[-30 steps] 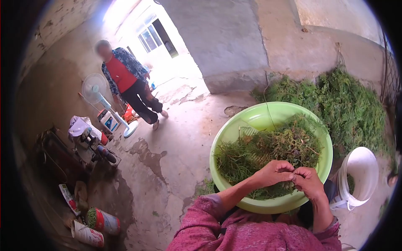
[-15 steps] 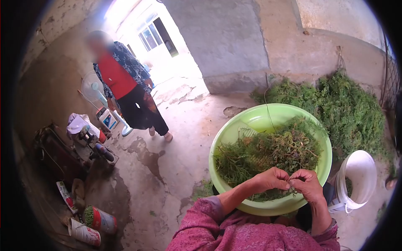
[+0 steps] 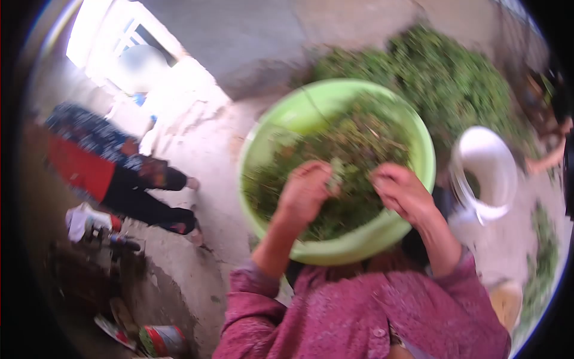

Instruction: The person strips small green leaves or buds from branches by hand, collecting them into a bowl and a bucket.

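Note:
A wide light-green basin [image 3: 263,146] is in front of me, with cut green sprigs [image 3: 359,140] heaped inside it. Over its near left part, my left hand [image 3: 305,191] is closed, and a small pale-green sprig [image 3: 336,173] shows at its fingertips. My right hand [image 3: 405,192] is above the basin's right side, thumb and fingers pinched together. Blur hides what, if anything, is between them. A gap separates the two hands.
Behind the basin lies a large pile of green branches [image 3: 454,84]. A white bucket [image 3: 499,179] stands at its right. On the left another person [image 3: 101,161] is on the concrete floor, near bags and containers [image 3: 164,341]. A bare limb [image 3: 547,158] shows at the far right.
My hands, together at the fingertips before, have moved apart, the left one now with a sprig. The view has shifted and tilted. The other person appears farther left.

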The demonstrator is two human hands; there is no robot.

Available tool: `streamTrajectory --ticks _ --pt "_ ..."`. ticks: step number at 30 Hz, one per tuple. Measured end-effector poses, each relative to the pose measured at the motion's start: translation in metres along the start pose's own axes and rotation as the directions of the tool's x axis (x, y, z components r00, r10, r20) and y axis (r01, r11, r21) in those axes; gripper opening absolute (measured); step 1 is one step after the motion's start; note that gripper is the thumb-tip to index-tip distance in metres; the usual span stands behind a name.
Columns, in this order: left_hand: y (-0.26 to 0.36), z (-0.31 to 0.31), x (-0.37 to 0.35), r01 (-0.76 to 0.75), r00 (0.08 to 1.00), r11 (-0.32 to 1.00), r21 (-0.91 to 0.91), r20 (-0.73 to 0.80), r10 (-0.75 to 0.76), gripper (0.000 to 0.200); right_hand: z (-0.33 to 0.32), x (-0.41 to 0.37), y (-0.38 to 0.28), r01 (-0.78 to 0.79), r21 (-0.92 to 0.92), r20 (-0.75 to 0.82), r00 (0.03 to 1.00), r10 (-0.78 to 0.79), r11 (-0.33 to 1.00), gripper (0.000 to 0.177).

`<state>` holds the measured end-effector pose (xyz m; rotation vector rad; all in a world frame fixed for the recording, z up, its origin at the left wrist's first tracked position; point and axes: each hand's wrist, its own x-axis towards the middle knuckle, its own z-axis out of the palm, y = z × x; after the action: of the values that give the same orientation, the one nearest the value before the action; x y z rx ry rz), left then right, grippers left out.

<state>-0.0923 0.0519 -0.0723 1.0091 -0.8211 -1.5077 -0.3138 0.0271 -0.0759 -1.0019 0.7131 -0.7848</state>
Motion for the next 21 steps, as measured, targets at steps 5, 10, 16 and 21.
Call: streamTrajectory --ticks 5,10,16,21 --pt "-0.008 0.01 0.002 0.0 1.0 0.996 -0.091 0.03 0.002 0.007 -0.006 0.006 0.012 -0.046 0.084 0.081 0.996 0.039 0.995 0.015" --pt "-0.016 0.02 0.003 -0.083 0.997 0.996 0.027 -0.001 0.083 0.009 -0.01 0.007 0.017 -0.012 0.185 0.127 0.992 -0.012 0.983 0.016" --pt "-0.022 0.024 0.002 -0.121 0.991 0.959 0.255 -0.022 0.131 0.007 -0.008 0.008 0.02 0.141 0.069 0.007 0.99 -0.142 0.988 0.028" --pt "-0.017 0.035 -0.004 -0.084 0.996 0.929 0.36 0.052 0.07 0.006 0.002 0.006 0.018 0.214 -0.217 -0.019 0.975 -0.223 0.953 0.036"
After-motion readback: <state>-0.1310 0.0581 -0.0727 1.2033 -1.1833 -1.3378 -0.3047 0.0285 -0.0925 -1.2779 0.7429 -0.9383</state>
